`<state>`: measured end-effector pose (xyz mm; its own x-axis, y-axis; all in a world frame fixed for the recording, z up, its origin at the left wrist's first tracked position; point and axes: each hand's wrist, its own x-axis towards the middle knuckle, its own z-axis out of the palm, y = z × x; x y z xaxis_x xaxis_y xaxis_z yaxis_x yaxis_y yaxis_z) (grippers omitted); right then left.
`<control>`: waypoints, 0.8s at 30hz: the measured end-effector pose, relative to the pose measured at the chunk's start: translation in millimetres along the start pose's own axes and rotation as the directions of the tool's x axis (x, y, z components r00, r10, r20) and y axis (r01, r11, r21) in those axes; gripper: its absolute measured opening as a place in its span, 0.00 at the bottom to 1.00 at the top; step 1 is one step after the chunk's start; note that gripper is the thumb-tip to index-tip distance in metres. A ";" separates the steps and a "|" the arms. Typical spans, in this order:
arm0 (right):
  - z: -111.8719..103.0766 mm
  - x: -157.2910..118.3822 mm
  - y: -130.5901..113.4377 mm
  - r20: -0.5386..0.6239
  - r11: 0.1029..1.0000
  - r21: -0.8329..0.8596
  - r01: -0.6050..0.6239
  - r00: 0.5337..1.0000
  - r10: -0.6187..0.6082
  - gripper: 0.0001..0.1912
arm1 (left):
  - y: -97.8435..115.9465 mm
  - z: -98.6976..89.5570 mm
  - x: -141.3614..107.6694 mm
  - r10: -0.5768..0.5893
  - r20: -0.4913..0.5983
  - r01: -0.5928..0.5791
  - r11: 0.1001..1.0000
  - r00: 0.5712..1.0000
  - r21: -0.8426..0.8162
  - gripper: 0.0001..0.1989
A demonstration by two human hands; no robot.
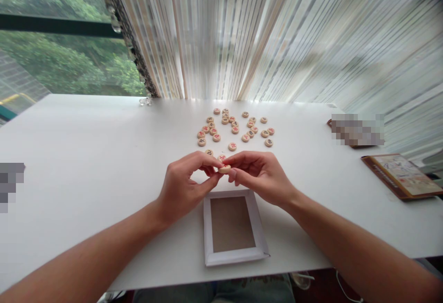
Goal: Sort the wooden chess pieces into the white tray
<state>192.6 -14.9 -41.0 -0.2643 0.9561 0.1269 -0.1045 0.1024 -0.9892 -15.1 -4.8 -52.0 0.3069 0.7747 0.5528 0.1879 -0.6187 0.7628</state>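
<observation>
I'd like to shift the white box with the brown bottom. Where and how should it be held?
Probably by the left and right walls of the white box, coming from the person's side. It lies flat, open face up, its raised walls offering something to pinch, and its near end sits close to the table edge.

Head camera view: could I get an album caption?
Left hand and right hand hold a round piece over a white table, scattered pieces beyond, shallow box nearer.
</observation>
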 end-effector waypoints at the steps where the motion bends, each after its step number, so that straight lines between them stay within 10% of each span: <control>1: -0.6 -0.3 0.4 0.001 1.000 -0.017 0.000 1.000 0.000 0.18 | 0.6 -1.5 1.2 0.066 0.003 -0.066 0.997 0.998 0.048 0.05; 8: -5.4 -1.4 0.1 0.031 0.985 -0.170 0.030 0.999 -0.025 0.17 | 3.7 -4.5 4.5 0.236 0.027 -0.237 0.957 0.971 0.165 0.08; 17: -3.4 -7.9 -10.6 0.229 0.759 -0.566 0.322 0.946 -0.231 0.07 | -16.1 -6.7 6.2 -0.136 -0.062 0.139 0.989 0.989 0.049 0.07; 24: 12.4 -19.5 -1.8 0.420 0.611 -0.635 0.473 0.875 -0.240 0.05 | -14.7 -4.0 4.8 -0.194 -0.032 0.194 0.981 0.980 0.009 0.08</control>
<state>186.1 -37.1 -40.8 -0.6092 0.6966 0.3790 0.4200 0.6888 -0.5908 -20.2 8.5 -59.2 0.2347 0.8838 0.4047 0.2521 -0.4574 0.8528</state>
